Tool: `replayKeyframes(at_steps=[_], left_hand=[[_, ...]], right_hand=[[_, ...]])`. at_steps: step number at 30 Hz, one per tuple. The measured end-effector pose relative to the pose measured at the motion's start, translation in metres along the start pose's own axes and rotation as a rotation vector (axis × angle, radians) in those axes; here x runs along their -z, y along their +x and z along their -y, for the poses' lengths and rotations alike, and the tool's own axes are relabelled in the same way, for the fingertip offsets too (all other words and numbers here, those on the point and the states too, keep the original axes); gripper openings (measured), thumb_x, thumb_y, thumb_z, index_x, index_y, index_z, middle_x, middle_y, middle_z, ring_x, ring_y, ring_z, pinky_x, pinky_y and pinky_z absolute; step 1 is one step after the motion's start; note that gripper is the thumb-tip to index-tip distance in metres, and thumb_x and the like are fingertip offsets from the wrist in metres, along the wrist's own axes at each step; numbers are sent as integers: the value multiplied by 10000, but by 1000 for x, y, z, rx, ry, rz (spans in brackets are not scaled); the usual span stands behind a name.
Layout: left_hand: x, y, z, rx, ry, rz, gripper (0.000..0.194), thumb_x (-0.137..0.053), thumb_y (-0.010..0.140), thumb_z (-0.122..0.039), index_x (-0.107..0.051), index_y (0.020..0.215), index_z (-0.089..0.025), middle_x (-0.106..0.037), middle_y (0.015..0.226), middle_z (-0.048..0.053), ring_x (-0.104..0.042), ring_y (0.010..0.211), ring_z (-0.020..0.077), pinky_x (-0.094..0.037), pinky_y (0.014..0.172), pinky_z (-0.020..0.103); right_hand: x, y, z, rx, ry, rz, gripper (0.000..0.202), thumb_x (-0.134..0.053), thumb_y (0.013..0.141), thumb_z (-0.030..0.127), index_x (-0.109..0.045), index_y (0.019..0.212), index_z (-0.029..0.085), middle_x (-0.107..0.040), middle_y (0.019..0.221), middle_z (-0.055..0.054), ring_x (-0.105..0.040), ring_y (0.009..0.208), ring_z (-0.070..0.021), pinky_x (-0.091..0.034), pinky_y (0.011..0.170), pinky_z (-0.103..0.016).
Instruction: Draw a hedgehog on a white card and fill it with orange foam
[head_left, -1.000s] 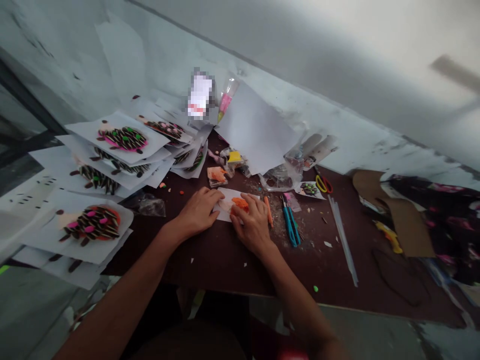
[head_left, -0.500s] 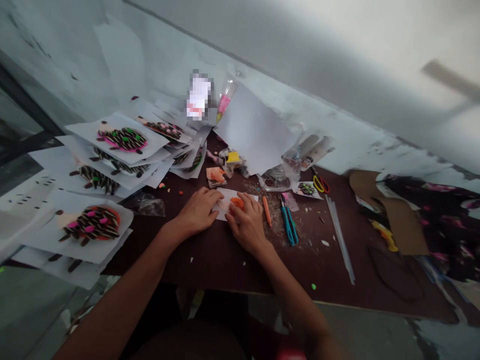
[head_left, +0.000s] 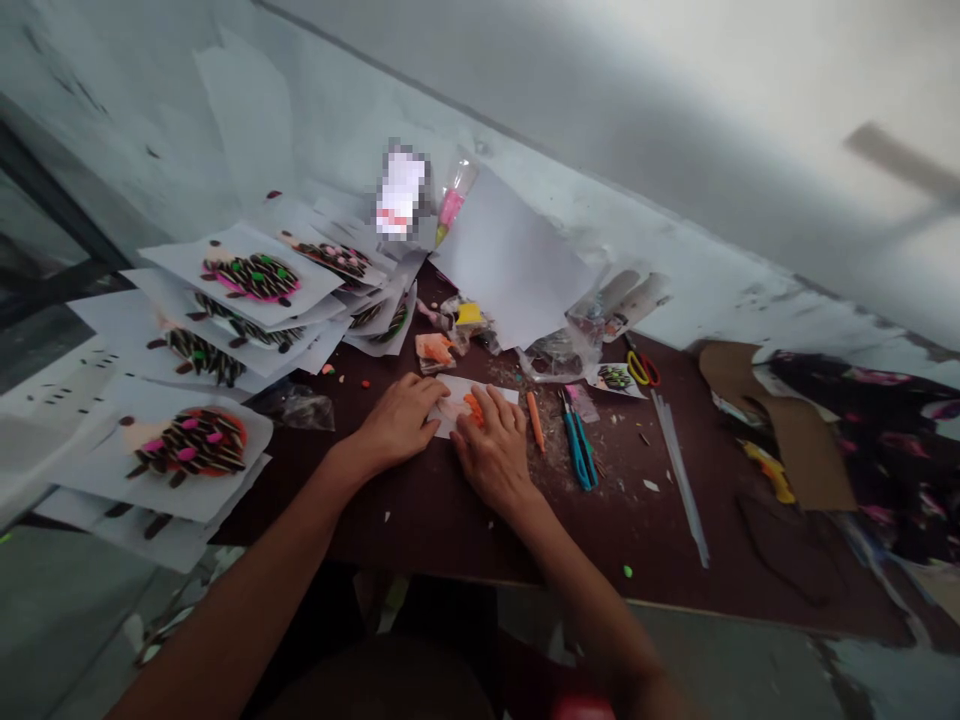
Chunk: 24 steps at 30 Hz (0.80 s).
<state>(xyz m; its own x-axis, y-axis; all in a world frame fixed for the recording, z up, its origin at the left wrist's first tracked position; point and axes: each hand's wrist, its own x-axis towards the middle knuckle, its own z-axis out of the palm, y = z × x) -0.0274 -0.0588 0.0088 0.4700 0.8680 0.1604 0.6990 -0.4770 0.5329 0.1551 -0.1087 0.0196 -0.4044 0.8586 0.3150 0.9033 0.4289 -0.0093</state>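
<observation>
A small white card point(head_left: 507, 394) lies on the dark brown table, with a patch of orange clay point(head_left: 472, 408) and a paler patch on it. My left hand point(head_left: 397, 420) rests at the card's left edge, fingers stretched out and thumb pointing toward the card. Over the orange clay lies my right hand point(head_left: 493, 445), its fingers extended and touching the clay, which they partly cover. Just right of that hand is an orange stick-like piece point(head_left: 535, 422), and beside it lie teal-handled scissors point(head_left: 579, 450).
Sheets with clay hedgehogs point(head_left: 191, 445) are stacked at the left. Behind the card sit a bag of orange clay point(head_left: 435, 350), a yellow lump point(head_left: 469, 315) and crumpled plastic. Yellow-and-red scissors point(head_left: 641, 368), clear sticks point(head_left: 681, 480) and a cardboard piece point(head_left: 806, 450) lie to the right.
My right hand's fingers have shifted slightly across the orange clay, which now looks flatter and more spread. My left hand stays at the card's edge. The view has moved a little.
</observation>
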Motion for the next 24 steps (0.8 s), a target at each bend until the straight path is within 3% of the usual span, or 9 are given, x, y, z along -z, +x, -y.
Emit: replayKeyframes(at_steps=[9, 12, 16, 24], left_hand=[[0, 0, 2, -11, -6, 3, 381, -561, 831, -126, -625, 1205, -146, -665, 1221, 113, -550, 1094, 285, -467, 989, 436], [0, 1, 1, -7, -11, 4, 387, -569, 823, -125, -628, 1205, -135, -665, 1231, 120, -549, 1101, 290, -470, 989, 438], [0, 0, 1, -4, -14, 3, 389, -560, 829, -127, -628, 1211, -150, -664, 1237, 115, -555, 1095, 287, -470, 985, 444], [0, 0, 0, -12, -10, 0, 364, -544, 823, -115, -639, 1173, -141, -664, 1224, 122, -559, 1080, 287, -470, 979, 450]], right_hand=[[-2, -4, -5, 10, 54, -69, 210, -525, 996, 298, -717, 996, 211, -563, 1440, -122, -408, 1409, -282, -303, 1129, -480], [-2, -5, -6, -18, 60, -106, 231, -514, 997, 287, -715, 1077, 205, -555, 1445, -135, -408, 1408, -280, -316, 1128, -474], [-4, -3, -4, -43, 50, -53, 289, -531, 990, 316, -685, 1179, 161, -515, 1472, -188, -381, 1424, -317, -316, 1124, -496], [-3, -2, 0, -17, 71, -15, 234, -528, 994, 320, -702, 1069, 184, -523, 1474, -153, -359, 1440, -303, -300, 1133, -499]])
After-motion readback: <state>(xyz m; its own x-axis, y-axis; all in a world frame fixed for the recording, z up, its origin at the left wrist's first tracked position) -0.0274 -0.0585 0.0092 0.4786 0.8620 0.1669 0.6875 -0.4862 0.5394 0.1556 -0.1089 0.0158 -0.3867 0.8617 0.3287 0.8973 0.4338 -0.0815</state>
